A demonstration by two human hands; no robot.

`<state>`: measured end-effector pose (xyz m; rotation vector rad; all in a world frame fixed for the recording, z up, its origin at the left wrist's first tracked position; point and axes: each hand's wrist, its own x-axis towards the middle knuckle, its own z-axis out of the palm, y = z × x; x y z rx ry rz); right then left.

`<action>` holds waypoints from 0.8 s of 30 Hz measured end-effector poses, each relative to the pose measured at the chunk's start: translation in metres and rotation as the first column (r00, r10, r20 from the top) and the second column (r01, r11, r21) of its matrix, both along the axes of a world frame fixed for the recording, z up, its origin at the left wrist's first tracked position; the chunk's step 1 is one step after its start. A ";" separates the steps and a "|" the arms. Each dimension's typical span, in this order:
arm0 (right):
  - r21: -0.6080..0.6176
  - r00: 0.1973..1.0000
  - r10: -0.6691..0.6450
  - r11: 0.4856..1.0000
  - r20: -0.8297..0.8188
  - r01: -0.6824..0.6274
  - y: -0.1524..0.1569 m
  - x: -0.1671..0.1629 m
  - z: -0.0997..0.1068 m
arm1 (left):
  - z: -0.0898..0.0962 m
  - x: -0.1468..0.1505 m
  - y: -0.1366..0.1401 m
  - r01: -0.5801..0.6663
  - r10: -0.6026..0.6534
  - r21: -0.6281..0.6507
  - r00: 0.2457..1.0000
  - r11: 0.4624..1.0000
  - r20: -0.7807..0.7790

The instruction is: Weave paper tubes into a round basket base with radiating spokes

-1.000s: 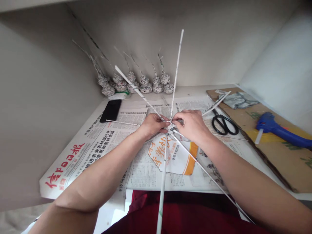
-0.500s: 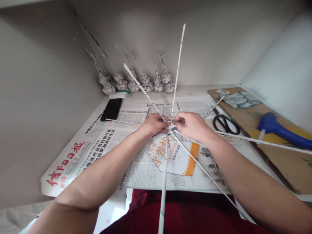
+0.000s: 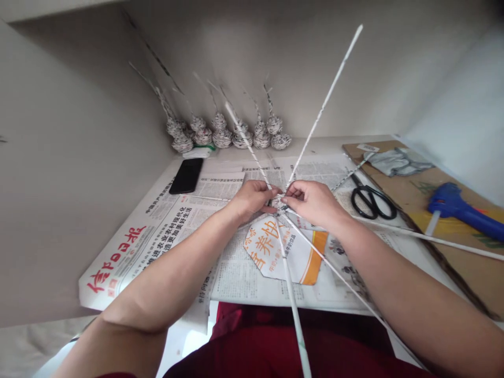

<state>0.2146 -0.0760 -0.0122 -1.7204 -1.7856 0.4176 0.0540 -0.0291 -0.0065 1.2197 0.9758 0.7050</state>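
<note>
Several thin white rolled-paper sticks radiate from a small woven centre (image 3: pixel 280 203) in front of me. My left hand (image 3: pixel 255 199) pinches this centre from the left, fingers closed on the paper sticks. From the right, my right hand (image 3: pixel 311 201) is closed at the base of a long paper stick (image 3: pixel 325 100) that leans up to the right. Another paper stick (image 3: pixel 249 144) rises to the upper left by my left hand, and one (image 3: pixel 290 286) points down toward my body. Beneath the weaving lies a cut piece of printed card (image 3: pixel 291 262). My fingertips partly hide the crossing.
Newspaper (image 3: pixel 165 247) covers the table. A black phone (image 3: pixel 186 176) lies at left, and several woven gourd shapes (image 3: pixel 222 137) stand along the back wall. At right are black scissors (image 3: pixel 372 202), a blue glue gun (image 3: pixel 460 207), a grey cloth (image 3: pixel 399 160) and cardboard (image 3: pixel 444 257).
The upright paper stick at my right hand has tilted to the right. The stick toward my body has swung right at its lower end. My view has shifted slightly; both hands stay at the centre.
</note>
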 end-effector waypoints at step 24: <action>-0.128 0.990 0.024 0.991 -0.137 -0.042 0.006 0.006 -0.003 | -0.010 0.003 0.001 0.002 0.001 0.096 1.000 0.995 -0.023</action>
